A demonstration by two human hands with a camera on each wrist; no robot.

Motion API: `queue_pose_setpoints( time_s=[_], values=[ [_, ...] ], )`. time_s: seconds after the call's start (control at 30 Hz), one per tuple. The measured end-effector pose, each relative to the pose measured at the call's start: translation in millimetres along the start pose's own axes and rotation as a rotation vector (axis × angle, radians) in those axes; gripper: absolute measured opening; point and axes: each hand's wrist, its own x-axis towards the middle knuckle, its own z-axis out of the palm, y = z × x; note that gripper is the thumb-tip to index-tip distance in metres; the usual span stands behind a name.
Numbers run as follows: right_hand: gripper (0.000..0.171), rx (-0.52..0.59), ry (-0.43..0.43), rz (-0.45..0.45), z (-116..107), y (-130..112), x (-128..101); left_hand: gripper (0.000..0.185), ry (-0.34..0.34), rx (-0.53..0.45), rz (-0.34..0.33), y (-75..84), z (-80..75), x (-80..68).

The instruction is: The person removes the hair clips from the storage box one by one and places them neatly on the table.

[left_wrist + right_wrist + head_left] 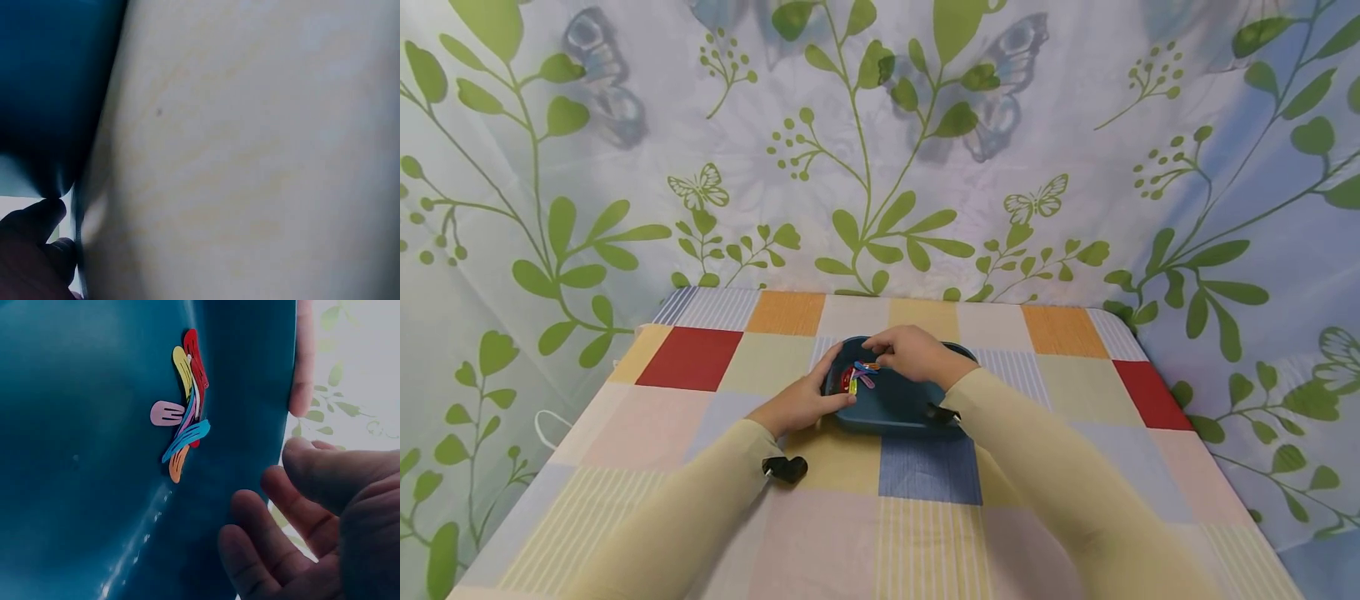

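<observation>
A blue tray [891, 408] sits in the middle of a table [700, 358] with a cloth of coloured squares. The left hand [801, 402] holds the tray's left edge, its fingers curled round the rim. Inside the tray, near its left wall, lies a little pile of bright hair clips [184, 406]: red, yellow, pink, blue and orange. The right hand [910, 354] hangs over the tray just above the clips, its fingers loose and a bit bent, holding nothing.

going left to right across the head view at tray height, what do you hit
left hand → hair clips → right hand, with the blue tray lying under the clips and right hand
</observation>
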Motion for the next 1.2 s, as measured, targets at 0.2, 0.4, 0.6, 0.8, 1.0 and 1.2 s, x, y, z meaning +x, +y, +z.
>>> queue_pose_setpoints(
  time_s=[0.2, 0.4, 0.6, 0.8, 1.0, 1.2],
  values=[
    [0.041, -0.017, -0.060, -0.036, 7.5, 7.2, 15.1, 0.098, -0.001, -0.009, 0.001, 1.7, 0.4, -1.6],
    [0.040, -0.037, -0.137, -0.057, 13.7, 12.4, 26.5, 0.097, -0.003, -0.010, -0.004, 1.8, 0.5, 0.0],
    [0.046, -0.080, -0.167, -0.060, 22.5, 15.4, 33.3, 0.097, -0.011, -0.035, -0.002, 3.3, 0.7, -0.3],
    [0.050, -0.091, -0.187, -0.049, 32.6, 17.2, 37.1, 0.096, -0.008, -0.034, 0.008, 1.6, 1.3, -0.4],
    [0.046, -0.070, -0.163, -0.056, 36.9, 21.7, 38.5, 0.096, -0.001, -0.042, 0.002, -1.5, 1.1, -1.0],
    [0.044, -0.063, -0.185, -0.023, 36.0, 22.9, 36.3, 0.096, 0.002, -0.046, 0.006, -1.8, 0.8, -1.0]
  ],
)
